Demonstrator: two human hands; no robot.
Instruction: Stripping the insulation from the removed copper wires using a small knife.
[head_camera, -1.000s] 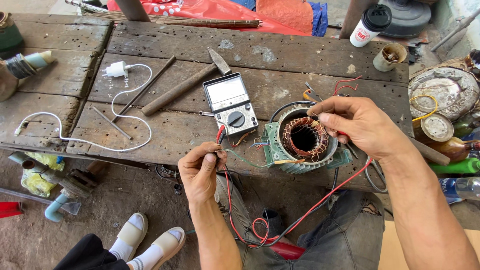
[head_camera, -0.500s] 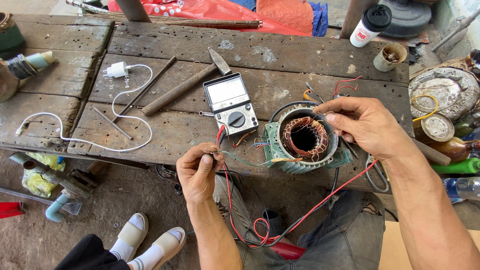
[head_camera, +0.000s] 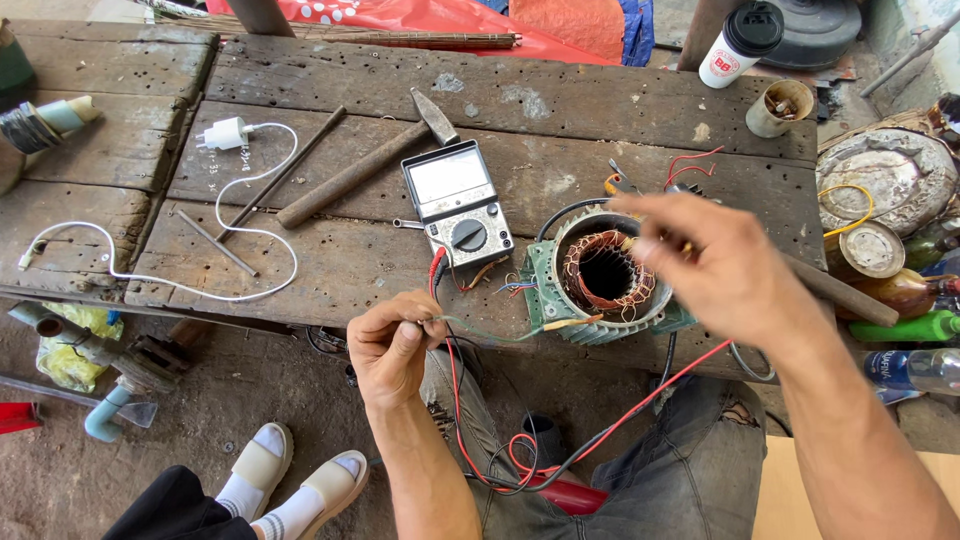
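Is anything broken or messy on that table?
Yes. The wooden table is cracked and full of holes. The motor stator lies open, its copper windings bare, loose wires trailing to the left hand.

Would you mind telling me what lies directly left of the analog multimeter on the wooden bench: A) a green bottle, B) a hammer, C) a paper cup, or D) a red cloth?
B: a hammer with a long wooden handle lies slanted just left of the analog multimeter on the wooden bench, its head near the meter's top corner.
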